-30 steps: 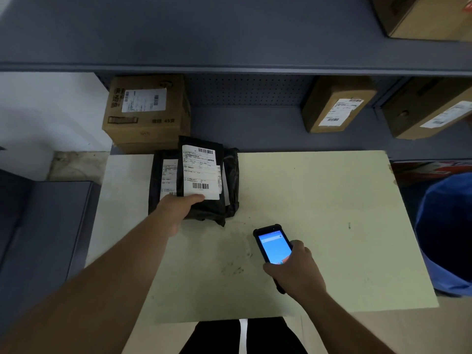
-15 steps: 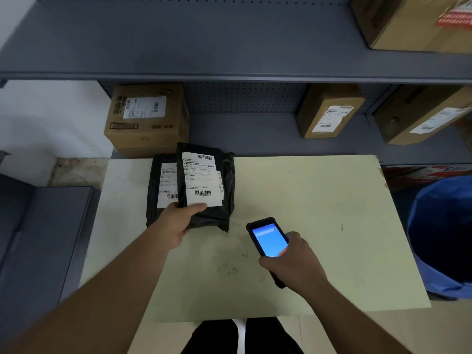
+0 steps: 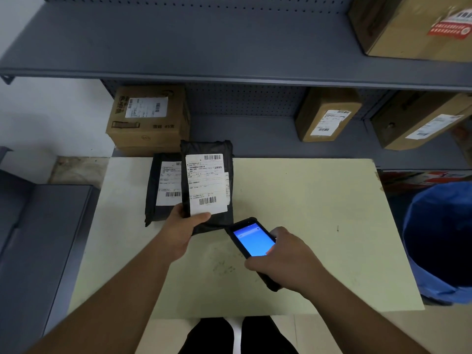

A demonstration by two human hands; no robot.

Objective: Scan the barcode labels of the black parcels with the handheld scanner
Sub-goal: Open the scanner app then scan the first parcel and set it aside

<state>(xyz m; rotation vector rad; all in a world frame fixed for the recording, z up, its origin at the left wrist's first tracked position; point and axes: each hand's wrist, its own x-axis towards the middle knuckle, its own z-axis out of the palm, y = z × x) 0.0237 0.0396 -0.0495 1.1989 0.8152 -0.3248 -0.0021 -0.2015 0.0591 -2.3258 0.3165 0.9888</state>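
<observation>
Scanner (image 3: pixel 254 241) in right hand (image 3: pixel 283 261) touches parcel (image 3: pixel 207 182) edge.

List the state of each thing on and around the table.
Front black parcel: lifted at its near end, label facing up.
Rear black parcel: flat on the table, label up.
Handheld scanner: screen lit blue.
Left hand: gripping the front parcel.
Right hand: gripping the scanner.
Blue bin: open.
</observation>
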